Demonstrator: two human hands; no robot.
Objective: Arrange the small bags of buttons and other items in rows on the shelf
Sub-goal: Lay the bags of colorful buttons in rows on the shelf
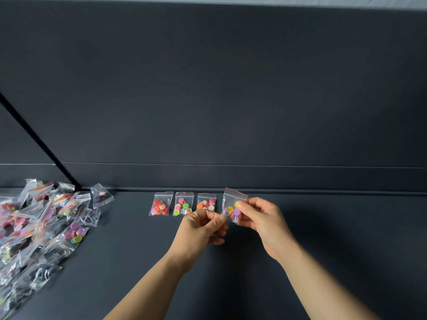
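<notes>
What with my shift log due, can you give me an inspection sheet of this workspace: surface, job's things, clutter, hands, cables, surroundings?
Surface: dark matte shelf, with bags lying on it.
Job's things: left bag, middle bag and right bag lie flat in a row along the back edge. The fourth bag is held at the row's right end, tilted.
Clutter: unsorted pile of bags at far left.
Hands: left hand pinches the fourth bag's lower left corner; right hand pinches its right side.
Cables: nothing seen.
Surroundings: dark back panel; black diagonal bar at left.
</notes>
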